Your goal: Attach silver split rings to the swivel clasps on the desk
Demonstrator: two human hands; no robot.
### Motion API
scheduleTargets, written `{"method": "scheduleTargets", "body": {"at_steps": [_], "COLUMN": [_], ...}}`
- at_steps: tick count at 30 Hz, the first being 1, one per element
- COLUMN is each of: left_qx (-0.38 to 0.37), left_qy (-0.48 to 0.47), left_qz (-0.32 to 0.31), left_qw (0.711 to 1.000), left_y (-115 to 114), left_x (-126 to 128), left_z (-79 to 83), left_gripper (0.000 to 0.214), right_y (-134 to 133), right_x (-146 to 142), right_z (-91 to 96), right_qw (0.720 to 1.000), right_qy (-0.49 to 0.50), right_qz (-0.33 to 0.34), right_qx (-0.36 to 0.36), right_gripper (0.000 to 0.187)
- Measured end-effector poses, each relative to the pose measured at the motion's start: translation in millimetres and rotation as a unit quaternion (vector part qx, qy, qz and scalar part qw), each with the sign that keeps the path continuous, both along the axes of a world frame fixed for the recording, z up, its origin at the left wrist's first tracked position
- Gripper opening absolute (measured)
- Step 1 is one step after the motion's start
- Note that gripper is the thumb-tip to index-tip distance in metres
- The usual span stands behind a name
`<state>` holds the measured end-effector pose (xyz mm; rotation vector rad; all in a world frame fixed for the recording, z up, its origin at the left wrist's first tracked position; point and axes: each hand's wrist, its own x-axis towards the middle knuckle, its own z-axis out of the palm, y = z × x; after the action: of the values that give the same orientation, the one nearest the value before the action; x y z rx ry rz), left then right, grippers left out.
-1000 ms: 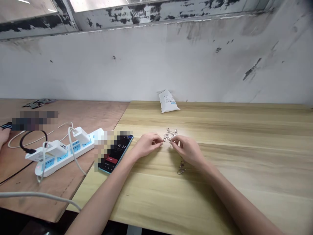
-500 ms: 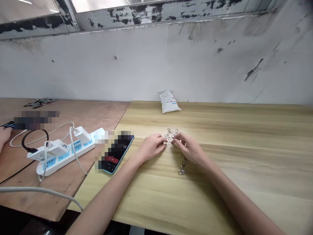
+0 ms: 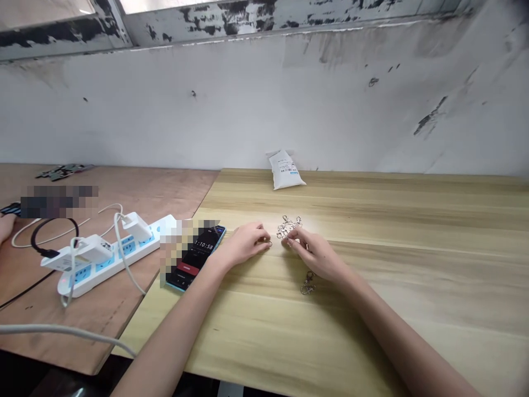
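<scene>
A small heap of silver metal clasps and rings (image 3: 289,225) lies on the pale wooden table (image 3: 372,264). My left hand (image 3: 246,244) rests on the table just left of the heap, its fingers curled and pinching a small metal ring (image 3: 269,243). My right hand (image 3: 314,252) lies just below and right of the heap, fingertips closed and touching its near edge. What they pinch is too small to make out. A finished-looking clasp chain (image 3: 307,283) lies on the table beside my right wrist.
A phone (image 3: 197,255) with a lit timer screen lies left of my left hand. A white power strip (image 3: 103,253) with chargers and cables sits on the darker table at left. A small white bag (image 3: 285,170) leans at the wall. Another person's hand (image 3: 5,227) shows at the far left edge.
My hands were together at the heap; now they have parted slightly. The left hand has drawn back to the left with a ring, while the right stays at the heap.
</scene>
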<state>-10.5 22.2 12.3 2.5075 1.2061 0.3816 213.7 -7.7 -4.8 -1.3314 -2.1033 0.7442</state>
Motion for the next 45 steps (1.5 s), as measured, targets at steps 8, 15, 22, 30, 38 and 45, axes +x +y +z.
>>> {"method": "scheduleTargets", "body": {"at_steps": [8, 15, 22, 30, 38, 45], "left_qx": [0.015, 0.057, -0.011, -0.034, 0.024, 0.029], "left_qy": [0.012, 0.044, -0.105, -0.165, -0.064, -0.075], "left_qz": [-0.024, -0.022, 0.010, 0.037, -0.005, 0.005], "left_qw": [1.000, 0.997, 0.994, 0.985, 0.998, 0.997], "left_y": [0.4, 4.3, 4.1, 5.4, -1.6, -3.5], "left_x": [4.9, 3.0, 4.5, 8.4, 13.8, 19.9], "left_z": [-1.8, -2.1, -3.0, -13.4, -11.9, -13.8], "left_gripper": [0.018, 0.019, 0.008, 0.015, 0.014, 0.014], "right_y": [-1.2, -2.2, -3.6, -1.7, -2.0, -3.8], "right_x": [-1.7, -2.2, -5.7, -3.5, -1.3, -7.5], "right_z": [1.6, 1.7, -0.2, -3.0, 1.4, 0.9], "right_qw": [1.000, 1.000, 0.999, 0.996, 0.999, 0.998], "right_qy": [-0.016, -0.021, -0.029, -0.021, 0.006, 0.057], "right_qz": [-0.006, -0.010, -0.026, -0.025, -0.028, -0.003], "right_qx": [0.006, 0.011, 0.029, 0.078, 0.020, 0.003], "right_gripper": [0.020, 0.021, 0.018, 0.018, 0.021, 0.022]}}
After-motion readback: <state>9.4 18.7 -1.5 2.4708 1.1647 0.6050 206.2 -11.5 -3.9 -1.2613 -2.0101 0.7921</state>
